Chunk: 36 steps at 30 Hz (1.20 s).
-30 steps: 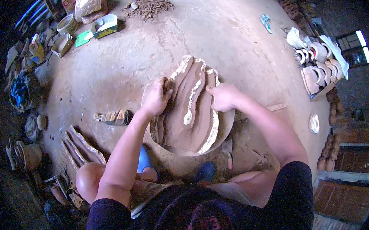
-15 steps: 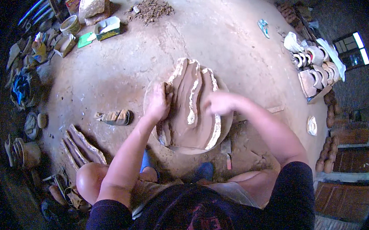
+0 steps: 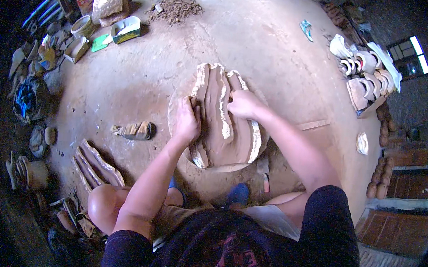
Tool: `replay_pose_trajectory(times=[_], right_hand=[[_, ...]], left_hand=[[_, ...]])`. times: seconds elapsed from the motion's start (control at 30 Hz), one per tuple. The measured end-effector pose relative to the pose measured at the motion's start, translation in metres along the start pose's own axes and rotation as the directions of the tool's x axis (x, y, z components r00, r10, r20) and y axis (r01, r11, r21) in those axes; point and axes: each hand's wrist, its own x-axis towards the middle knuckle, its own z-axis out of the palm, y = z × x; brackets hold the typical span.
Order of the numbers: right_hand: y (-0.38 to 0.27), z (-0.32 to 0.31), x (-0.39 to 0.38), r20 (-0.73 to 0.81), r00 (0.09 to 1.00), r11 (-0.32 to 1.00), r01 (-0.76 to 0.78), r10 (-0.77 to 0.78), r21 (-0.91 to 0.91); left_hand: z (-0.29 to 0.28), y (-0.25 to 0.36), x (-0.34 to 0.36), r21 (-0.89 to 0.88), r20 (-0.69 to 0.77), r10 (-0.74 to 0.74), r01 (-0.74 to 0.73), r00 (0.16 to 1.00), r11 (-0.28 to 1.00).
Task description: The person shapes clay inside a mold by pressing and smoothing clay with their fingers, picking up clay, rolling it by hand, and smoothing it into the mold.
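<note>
A brown clay piece with wavy channels and white-crusted ridges (image 3: pixel 215 138) lies on a round board (image 3: pixel 265 100) in front of me. My left hand (image 3: pixel 187 119) is curled at its left edge, with fingertips against the clay; the underside of the grip is hidden. My right hand (image 3: pixel 243 105) is bent over the upper right channel, fingertips pressed at the inner wall; whether they hold anything is hidden. A similar long channelled piece (image 3: pixel 97 165) lies by my left knee. A cloth-wrapped bundle (image 3: pixel 132 130) is on the floor to the left, and a flat tool (image 3: pixel 264 179) lies right of my feet.
A rubble heap (image 3: pixel 175 9), boxes (image 3: pixel 126 28) and buckets (image 3: pixel 82 26) stand at the back left. Stacked curved white moulds (image 3: pixel 369 82) and a sandal (image 3: pixel 306 30) are to the right. A wooden strip (image 3: pixel 314 124) lies beside the board. Clutter lines the left.
My right hand has moved up and leftward along the piece to its upper channel. My left hand stays at the left edge, shifted slightly right, and the piece appears turned slightly.
</note>
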Motion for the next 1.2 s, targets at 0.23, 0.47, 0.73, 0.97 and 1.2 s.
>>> replay_pose_trajectory(times=[0.23, 0.47, 0.73, 0.97, 1.2], right_hand=[[0.008, 0.023, -0.048, 0.197, 0.98, 0.984, 0.032, 0.003, -0.175], [-0.003, -0.012, -0.149, 0.15, 0.985, 0.955, 0.129, -0.091, -0.269], [0.041, -0.004, -0.232, -0.509, 0.57, 0.749, 0.602, -0.645, -0.275], [0.191, -0.021, -0.317, -0.64, 0.623, 0.821, -0.005, 0.449, 0.571], [0.411, 0.135, -0.497, -0.228, 0.282, 0.328, -0.388, 0.932, 0.861]], left_hand=[[-0.001, 0.018, -0.006, -0.061, -0.009, -0.048, 0.048, 0.999, 0.997], [-0.035, 0.081, -0.029, 0.173, -0.103, 0.174, -0.155, 0.979, 0.973], [-0.016, 0.192, -0.07, -0.354, 0.739, 0.034, 0.345, 0.673, 0.869], [-0.051, 0.104, -0.024, -0.194, 0.313, -0.095, 0.162, 0.945, 0.967], [-0.118, 0.026, -0.009, 0.552, 0.537, -0.237, -0.125, 0.809, 0.824]])
